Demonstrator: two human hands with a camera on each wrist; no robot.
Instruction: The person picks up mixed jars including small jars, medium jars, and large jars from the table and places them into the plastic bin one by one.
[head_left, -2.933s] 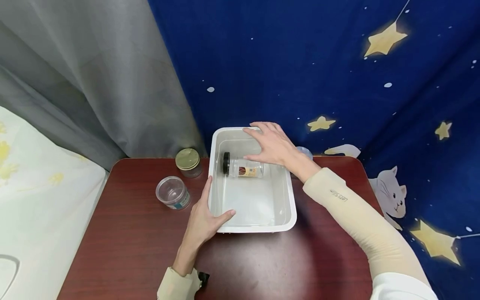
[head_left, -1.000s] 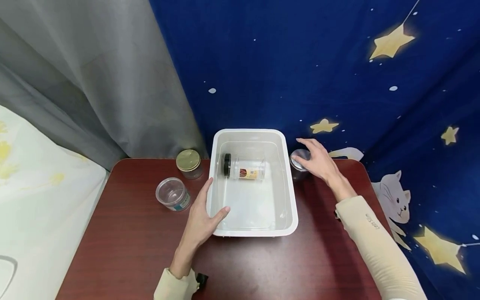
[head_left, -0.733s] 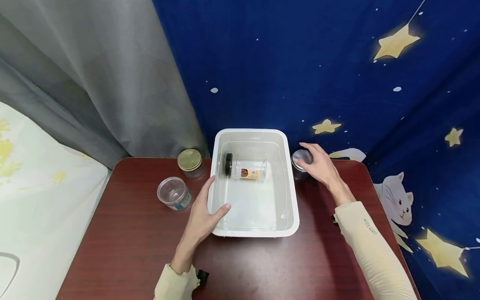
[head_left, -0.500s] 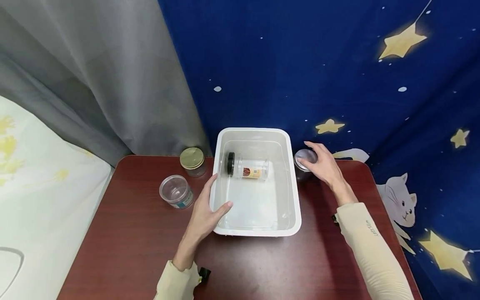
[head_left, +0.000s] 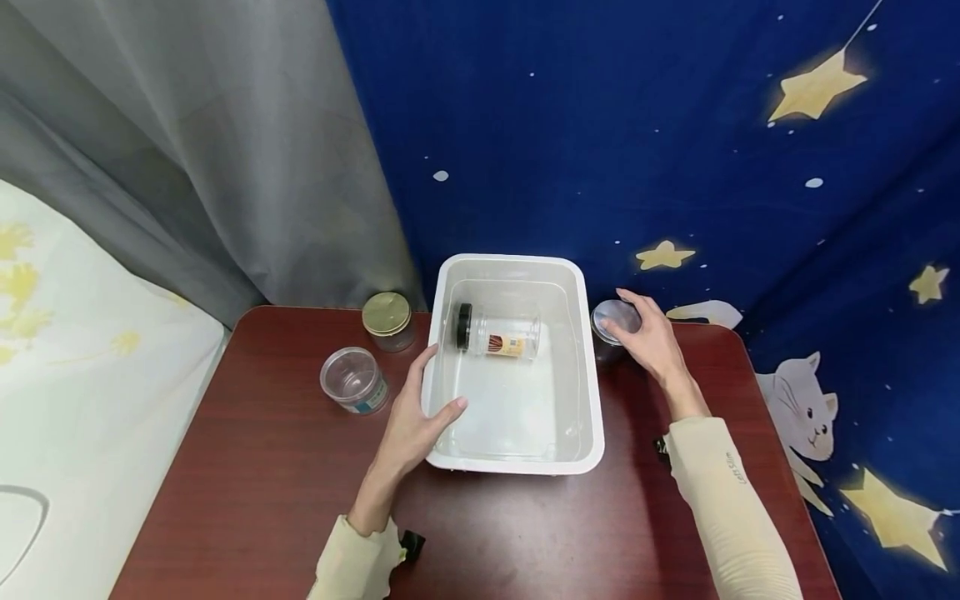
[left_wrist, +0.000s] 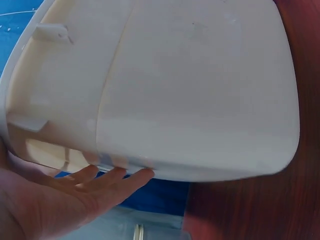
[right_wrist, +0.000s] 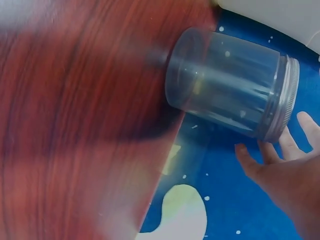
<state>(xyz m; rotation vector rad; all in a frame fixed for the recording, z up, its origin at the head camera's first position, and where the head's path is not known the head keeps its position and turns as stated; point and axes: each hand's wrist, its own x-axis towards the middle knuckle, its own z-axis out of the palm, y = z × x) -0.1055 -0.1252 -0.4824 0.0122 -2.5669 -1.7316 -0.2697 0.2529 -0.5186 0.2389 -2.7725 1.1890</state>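
In the head view, a clear jar (head_left: 507,332) with a black lid and an orange label lies on its side in the white plastic basin (head_left: 517,465). My left hand (head_left: 407,427) rests at the basin's left wall, thumb over the rim. Its straight fingertips touch the outer wall (left_wrist: 200,100) in the left wrist view. On the right, my right hand (head_left: 654,337) spreads around the silver lid (head_left: 618,315) of an upright clear jar (right_wrist: 225,82). Its fingers are at the lid's edge in the right wrist view, with some partly hidden behind it.
Left of the basin stand a gold-lidded jar (head_left: 387,315) and a clear tub (head_left: 354,381) with a blue-green label. The dark red table (head_left: 255,450) meets a blue star curtain (head_left: 517,125) and a grey curtain (head_left: 247,150) behind. A white patterned surface (head_left: 90,367) lies far left.
My right hand has gone from above the basin to the silver-lidded jar on the right and come closer around its lid. The left hand stays at the basin. The head view has shifted slightly.
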